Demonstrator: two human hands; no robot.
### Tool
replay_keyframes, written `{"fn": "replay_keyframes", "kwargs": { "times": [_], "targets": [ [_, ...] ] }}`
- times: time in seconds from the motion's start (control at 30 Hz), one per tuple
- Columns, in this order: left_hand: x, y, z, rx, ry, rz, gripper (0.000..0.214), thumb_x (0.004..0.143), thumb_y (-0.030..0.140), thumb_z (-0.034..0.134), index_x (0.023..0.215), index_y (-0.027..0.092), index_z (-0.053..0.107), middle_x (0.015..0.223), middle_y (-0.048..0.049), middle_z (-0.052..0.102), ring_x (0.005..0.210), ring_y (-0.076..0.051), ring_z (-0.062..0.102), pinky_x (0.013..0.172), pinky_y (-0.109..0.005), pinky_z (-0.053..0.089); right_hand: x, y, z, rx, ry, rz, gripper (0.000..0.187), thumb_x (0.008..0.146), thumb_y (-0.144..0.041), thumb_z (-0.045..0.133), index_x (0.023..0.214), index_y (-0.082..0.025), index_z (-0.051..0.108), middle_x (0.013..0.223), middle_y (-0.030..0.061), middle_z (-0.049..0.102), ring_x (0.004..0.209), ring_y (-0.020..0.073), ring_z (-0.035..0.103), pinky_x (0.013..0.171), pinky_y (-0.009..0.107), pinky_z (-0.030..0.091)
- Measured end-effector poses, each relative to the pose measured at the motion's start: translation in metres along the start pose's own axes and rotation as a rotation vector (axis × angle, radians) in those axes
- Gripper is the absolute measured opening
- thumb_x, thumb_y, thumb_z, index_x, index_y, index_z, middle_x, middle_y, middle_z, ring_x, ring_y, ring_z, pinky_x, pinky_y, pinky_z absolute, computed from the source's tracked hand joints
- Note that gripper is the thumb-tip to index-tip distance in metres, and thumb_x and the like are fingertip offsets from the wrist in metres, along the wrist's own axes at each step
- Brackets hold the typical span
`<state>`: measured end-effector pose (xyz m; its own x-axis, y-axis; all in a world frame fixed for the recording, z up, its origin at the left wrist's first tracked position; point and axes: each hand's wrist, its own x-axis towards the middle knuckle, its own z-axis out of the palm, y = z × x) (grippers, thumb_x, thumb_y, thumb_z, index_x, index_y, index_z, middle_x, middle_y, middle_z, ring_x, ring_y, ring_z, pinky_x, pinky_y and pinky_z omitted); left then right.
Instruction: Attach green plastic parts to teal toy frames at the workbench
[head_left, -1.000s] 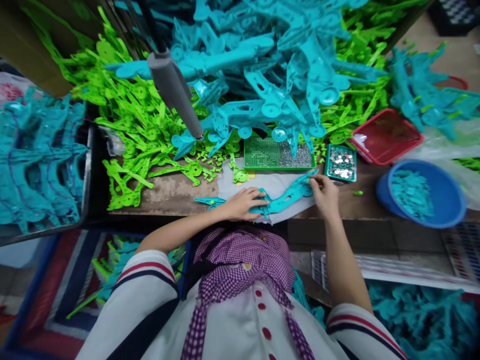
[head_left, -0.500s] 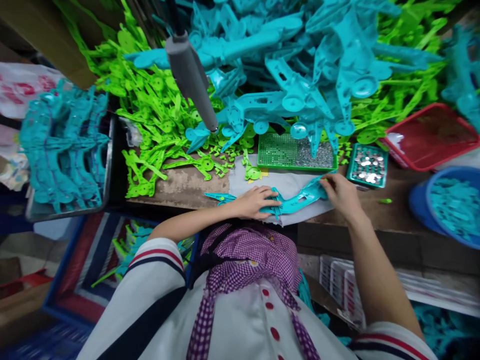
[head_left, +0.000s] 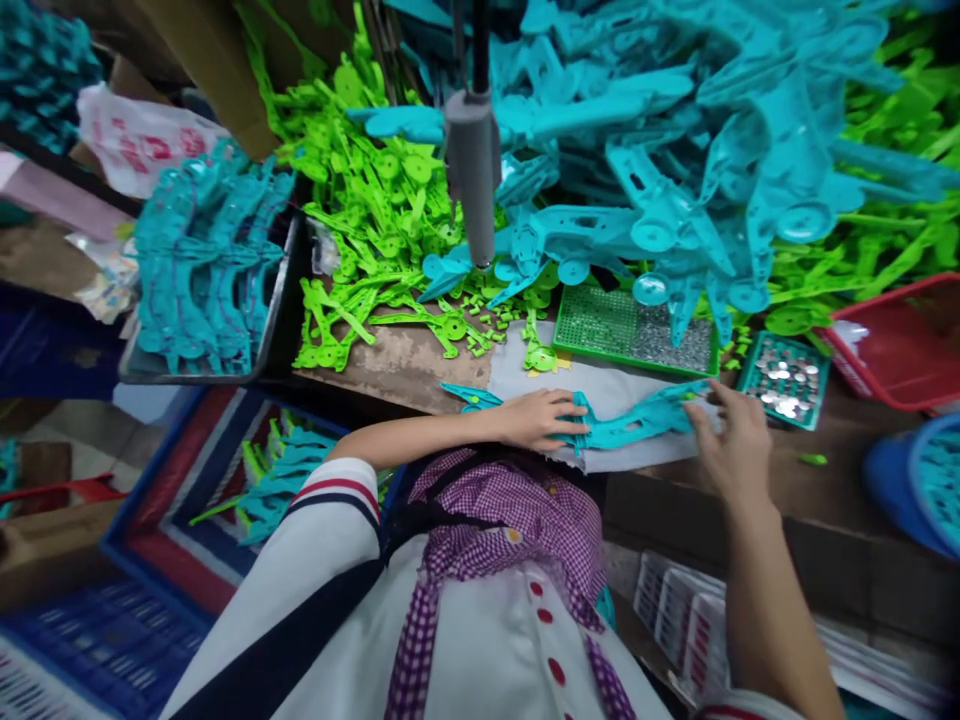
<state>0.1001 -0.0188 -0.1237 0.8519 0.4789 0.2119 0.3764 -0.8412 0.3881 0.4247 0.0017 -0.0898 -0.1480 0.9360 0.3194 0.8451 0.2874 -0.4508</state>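
A long curved turquoise plastic part (head_left: 637, 422) lies across the grey cloth (head_left: 517, 365) at the bench's front edge. My left hand (head_left: 544, 420) is closed over its left section, fingers wrapped across the crosspiece. At the part's right end is my right hand (head_left: 735, 435), thumb and fingers apart, close around the tip; whether it touches is hard to tell. A small bright green piece (head_left: 688, 397) shows on the part near that end. The tip of a hanging grey power screwdriver (head_left: 472, 180) is above the bench, beyond my hands.
Behind the cloth sit a green tray (head_left: 592, 345) of small metal pieces and a smaller tray (head_left: 784, 375) of shiny discs. Lime-green parts (head_left: 390, 200) and turquoise parts (head_left: 600, 110) are heaped at the back. A red bin (head_left: 900, 350) and blue bucket (head_left: 892, 490) stand right; a filled crate (head_left: 281, 330) stands left.
My right thumb and fingers have spread from a pinch at the part's right end, and a small green piece now shows there. The left hand keeps its grip. The view has turned left.
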Motion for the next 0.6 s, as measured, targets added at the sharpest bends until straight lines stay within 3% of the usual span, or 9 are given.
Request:
{"fn": "replay_keyframes", "kwargs": {
  "times": [0.1, 0.2, 0.27, 0.33, 0.43, 0.6],
  "targets": [
    [-0.006, 0.004, 0.0, 0.016, 0.022, 0.1, 0.031, 0.099, 0.028, 0.056, 0.124, 0.019, 0.071, 0.13, -0.0152, 0.068, 0.121, -0.025, 0.06, 0.103, -0.041, 0.05, 0.002, -0.016, -0.009, -0.088, 0.036, -0.054, 0.055, 0.101, -0.054, 0.04, 0.138, -0.018, 0.058, 0.134, 0.0178, 0.063, 0.129, 0.0329, 0.055, 0.109, 0.052, 0.038],
    [-0.015, 0.016, -0.01, 0.054, 0.121, 0.155, 0.03, 0.1, 0.022, 0.052, 0.123, 0.018, 0.07, 0.122, -0.016, 0.072, 0.107, -0.022, 0.067, 0.092, -0.038, 0.055, 0.014, -0.029, -0.016, -0.132, -0.095, -0.116, 0.052, 0.104, -0.05, 0.027, 0.126, -0.021, 0.065, 0.127, 0.0129, 0.068, 0.127, 0.0308, 0.057, 0.113, 0.058, 0.028],
    [-0.019, 0.027, -0.027, 0.07, 0.219, 0.19, 0.029, 0.099, 0.02, 0.052, 0.122, 0.017, 0.07, 0.117, -0.0155, 0.074, 0.102, -0.021, 0.069, 0.088, -0.036, 0.056, 0.019, -0.032, -0.027, -0.112, -0.161, -0.122, 0.052, 0.103, -0.053, 0.028, 0.114, -0.022, 0.067, 0.114, 0.0126, 0.071, 0.115, 0.0297, 0.062, 0.109, 0.054, 0.034],
    [-0.018, 0.037, -0.05, 0.085, 0.226, 0.261, 0.028, 0.099, 0.017, 0.052, 0.122, 0.019, 0.069, 0.118, -0.0133, 0.074, 0.102, -0.019, 0.069, 0.088, -0.035, 0.057, 0.017, -0.032, -0.041, -0.056, -0.201, -0.112, 0.049, 0.099, -0.062, 0.037, 0.099, -0.022, 0.067, 0.101, 0.012, 0.071, 0.102, 0.0284, 0.064, 0.098, 0.047, 0.044],
    [-0.005, 0.05, -0.084, 0.128, 0.132, 0.377, 0.031, 0.099, 0.009, 0.05, 0.122, 0.019, 0.069, 0.122, -0.012, 0.073, 0.103, -0.018, 0.07, 0.092, -0.033, 0.056, -0.007, -0.024, -0.063, 0.064, -0.254, -0.037, 0.051, 0.092, -0.071, 0.046, 0.095, -0.023, 0.063, 0.094, 0.0099, 0.069, 0.092, 0.0264, 0.063, 0.083, 0.04, 0.049],
    [0.041, 0.065, -0.118, 0.144, 0.0, 0.518, 0.025, 0.098, 0.013, 0.056, 0.116, 0.022, 0.07, 0.116, -0.0089, 0.073, 0.092, -0.016, 0.07, 0.083, -0.029, 0.059, -0.08, -0.001, -0.081, 0.187, -0.19, 0.149, 0.071, 0.079, -0.081, 0.056, 0.12, -0.023, 0.058, 0.108, 0.0112, 0.069, 0.094, 0.0286, 0.066, 0.08, 0.041, 0.054]
  ]
}}
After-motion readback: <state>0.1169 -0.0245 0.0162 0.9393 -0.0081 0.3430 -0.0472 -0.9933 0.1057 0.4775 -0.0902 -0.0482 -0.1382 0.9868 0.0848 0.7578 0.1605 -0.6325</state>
